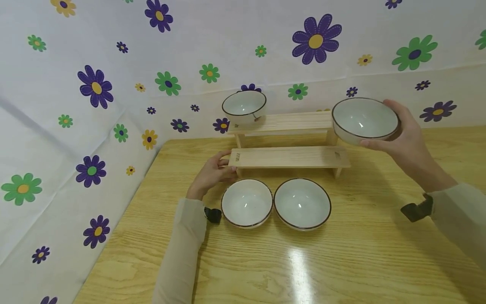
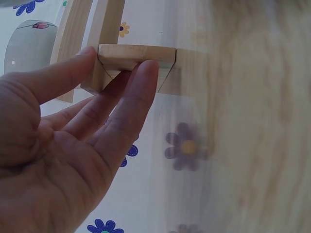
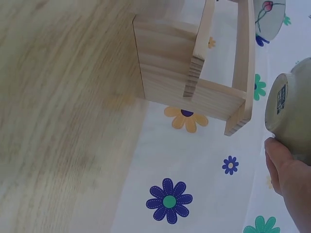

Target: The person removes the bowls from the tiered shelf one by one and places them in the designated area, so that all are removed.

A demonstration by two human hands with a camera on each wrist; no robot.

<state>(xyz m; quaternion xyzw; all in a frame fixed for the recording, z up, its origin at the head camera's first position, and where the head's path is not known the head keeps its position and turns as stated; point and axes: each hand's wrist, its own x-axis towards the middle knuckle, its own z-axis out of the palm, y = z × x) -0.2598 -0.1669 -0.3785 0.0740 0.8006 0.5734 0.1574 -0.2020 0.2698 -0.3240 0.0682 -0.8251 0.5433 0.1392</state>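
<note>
My right hand (image 1: 411, 141) grips a white bowl (image 1: 364, 120) with a dark brown rim, thumb on the near side and fingers at the far side. The bowl is in the air by the right end of the upper tier of a two-step wooden rack (image 1: 288, 157). In the right wrist view, the held bowl's foot (image 3: 277, 102) bears a dark stamp. My left hand (image 1: 214, 173) holds the left end of the lower step; in the left wrist view, thumb and fingertips (image 2: 148, 70) touch the wood. A similar bowl (image 1: 244, 104) rests on the upper tier's left end.
Two more brown-rimmed bowls, a left one (image 1: 247, 202) and a right one (image 1: 302, 204), sit side by side in front of the rack on the wooden table (image 1: 235, 266). A flower-patterned white cloth (image 1: 235, 42) hangs behind and to the left.
</note>
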